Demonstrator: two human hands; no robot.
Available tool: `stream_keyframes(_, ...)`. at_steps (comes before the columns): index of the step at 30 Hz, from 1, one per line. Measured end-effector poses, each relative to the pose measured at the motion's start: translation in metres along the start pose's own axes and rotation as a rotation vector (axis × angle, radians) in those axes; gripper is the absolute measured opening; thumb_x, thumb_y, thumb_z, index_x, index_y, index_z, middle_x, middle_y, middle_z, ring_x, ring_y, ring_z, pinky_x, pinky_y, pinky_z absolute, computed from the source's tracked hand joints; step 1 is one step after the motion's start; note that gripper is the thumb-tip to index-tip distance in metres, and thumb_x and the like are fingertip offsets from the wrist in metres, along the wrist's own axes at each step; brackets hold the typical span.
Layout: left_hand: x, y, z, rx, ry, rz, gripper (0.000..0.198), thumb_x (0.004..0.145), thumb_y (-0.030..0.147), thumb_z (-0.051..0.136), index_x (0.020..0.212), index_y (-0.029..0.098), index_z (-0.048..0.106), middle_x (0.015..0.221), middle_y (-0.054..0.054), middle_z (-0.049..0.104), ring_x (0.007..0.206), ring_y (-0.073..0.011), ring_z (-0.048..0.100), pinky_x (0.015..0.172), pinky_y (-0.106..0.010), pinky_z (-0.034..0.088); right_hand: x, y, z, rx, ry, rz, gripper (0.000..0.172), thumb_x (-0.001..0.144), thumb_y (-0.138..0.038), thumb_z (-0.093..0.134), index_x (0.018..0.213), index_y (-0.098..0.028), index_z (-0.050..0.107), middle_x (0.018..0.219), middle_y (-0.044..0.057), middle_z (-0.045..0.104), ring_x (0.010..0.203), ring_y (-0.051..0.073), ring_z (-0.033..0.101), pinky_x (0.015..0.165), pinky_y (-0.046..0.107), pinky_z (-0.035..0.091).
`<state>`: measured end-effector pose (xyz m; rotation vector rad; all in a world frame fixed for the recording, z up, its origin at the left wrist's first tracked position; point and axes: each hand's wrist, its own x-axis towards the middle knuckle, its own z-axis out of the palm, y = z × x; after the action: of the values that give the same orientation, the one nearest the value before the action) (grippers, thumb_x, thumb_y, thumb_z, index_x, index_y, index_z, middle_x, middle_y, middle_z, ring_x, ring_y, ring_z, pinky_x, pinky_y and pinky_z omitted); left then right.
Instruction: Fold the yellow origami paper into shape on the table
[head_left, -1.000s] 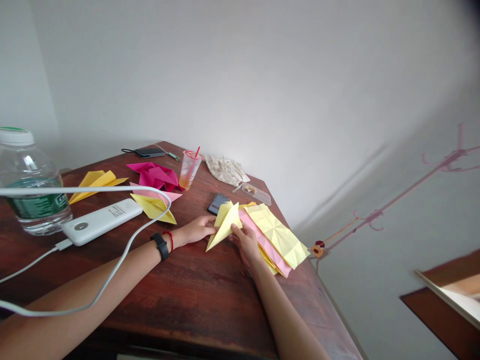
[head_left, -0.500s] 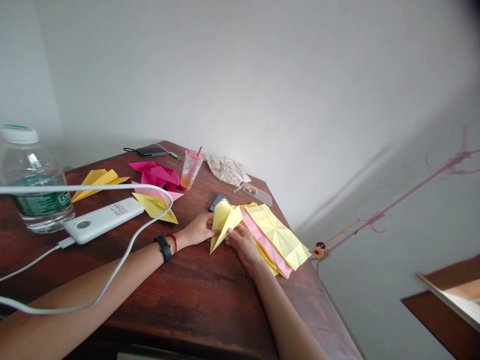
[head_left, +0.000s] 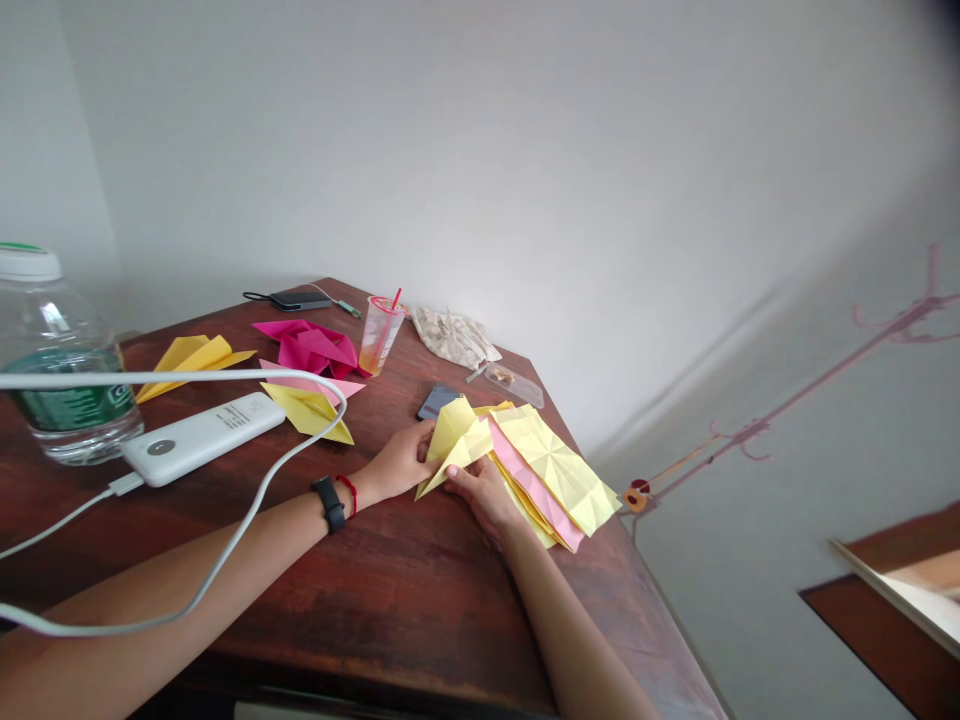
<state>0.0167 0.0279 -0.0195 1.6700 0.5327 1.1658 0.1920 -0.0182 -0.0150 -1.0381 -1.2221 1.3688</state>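
Observation:
A pale yellow folded paper piece (head_left: 456, 442) stands partly raised off the dark wooden table (head_left: 390, 590). My left hand (head_left: 401, 462), with a black band and a red string at the wrist, pinches its left edge. From below and to the right, my right hand (head_left: 480, 492) grips the same piece with thumb on top. Just right of the hands lies a stack of creased yellow and pink paper sheets (head_left: 551, 475).
A white power bank (head_left: 199, 437) with a cable (head_left: 247, 500), a water bottle (head_left: 56, 370), yellow folded shapes (head_left: 193, 356), (head_left: 309, 412), magenta folded paper (head_left: 315, 350), a drink cup with a straw (head_left: 377, 337), two phones (head_left: 437, 402), (head_left: 300, 300) and a crumpled cloth (head_left: 452, 338) lie around. The table edge drops off right.
The yellow piece has been folded down and tilted between both hands; its tall point is now lower. My hands stayed in the same spot on the table.

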Motion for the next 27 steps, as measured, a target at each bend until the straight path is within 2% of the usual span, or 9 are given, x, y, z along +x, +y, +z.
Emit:
stream_keyframes(5, -0.002, 0.008, 0.002, 0.159, 0.09, 0.147, 0.067, 0.078, 0.02, 0.075, 0.138, 0.019, 0.046, 0.115, -0.012, 0.07, 0.097, -0.0239, 0.071, 0.083, -0.033, 0.057, -0.002, -0.005, 0.003, 0.049, -0.091, 0.0, 0.051, 0.066, -0.034, 0.088, 0.113, -0.024, 0.07, 0.116, 0.006, 0.072, 0.107, 0.026, 0.066, 0.083, 0.033, 0.056)
stream_keyframes(8, -0.003, 0.016, 0.001, 0.323, 0.146, 0.216, 0.066, 0.082, 0.014, 0.069, 0.142, 0.02, 0.042, 0.123, -0.013, 0.067, 0.107, -0.025, 0.067, 0.092, -0.036, 0.054, -0.003, -0.006, 0.004, 0.079, -0.106, 0.013, 0.052, 0.068, -0.031, 0.088, 0.115, -0.025, 0.069, 0.118, 0.005, 0.072, 0.107, 0.025, 0.066, 0.086, 0.034, 0.056)
stream_keyframes(12, -0.003, 0.022, 0.0, 0.472, 0.185, 0.227, 0.048, 0.082, 0.012, 0.066, 0.128, 0.02, 0.053, 0.115, -0.01, 0.069, 0.103, -0.0245, 0.067, 0.091, -0.035, 0.052, -0.002, -0.003, 0.002, 0.092, -0.128, 0.045, 0.049, 0.068, -0.03, 0.088, 0.113, -0.022, 0.07, 0.114, 0.005, 0.073, 0.105, 0.023, 0.067, 0.087, 0.032, 0.056)
stream_keyframes(16, -0.003, 0.022, -0.001, 0.513, 0.183, 0.182, 0.028, 0.082, 0.015, 0.068, 0.109, 0.017, 0.059, 0.095, -0.006, 0.07, 0.084, -0.0204, 0.065, 0.075, -0.029, 0.049, -0.003, -0.004, 0.002, 0.1, -0.142, 0.04, 0.051, 0.068, -0.031, 0.089, 0.114, -0.023, 0.07, 0.115, 0.005, 0.073, 0.105, 0.022, 0.067, 0.085, 0.031, 0.057)
stream_keyframes(20, -0.003, 0.023, -0.003, 0.515, 0.114, 0.17, 0.011, 0.086, 0.023, 0.067, 0.093, 0.016, 0.06, 0.081, -0.002, 0.065, 0.07, -0.0155, 0.058, 0.063, -0.024, 0.041, -0.005, -0.004, 0.003, 0.106, -0.139, 0.046, 0.051, 0.067, -0.032, 0.09, 0.113, -0.022, 0.07, 0.116, 0.007, 0.073, 0.104, 0.022, 0.068, 0.083, 0.031, 0.058)
stream_keyframes(23, -0.003, 0.024, -0.003, 0.505, 0.05, 0.186, 0.015, 0.091, 0.03, 0.063, 0.085, 0.016, 0.062, 0.079, -0.001, 0.062, 0.069, -0.0144, 0.054, 0.061, -0.023, 0.038, -0.006, -0.003, 0.002, 0.135, -0.122, 0.032, 0.053, 0.065, -0.03, 0.09, 0.113, -0.022, 0.069, 0.116, 0.007, 0.072, 0.102, 0.023, 0.069, 0.08, 0.032, 0.059)
stream_keyframes(27, -0.003, 0.024, -0.004, 0.48, 0.004, 0.181, 0.017, 0.093, 0.03, 0.059, 0.087, 0.015, 0.065, 0.083, -0.003, 0.065, 0.073, -0.0155, 0.057, 0.063, -0.023, 0.039, -0.005, -0.002, 0.001, 0.152, -0.116, 0.025, 0.052, 0.068, -0.031, 0.089, 0.114, -0.021, 0.069, 0.112, 0.008, 0.072, 0.099, 0.022, 0.07, 0.079, 0.031, 0.06)
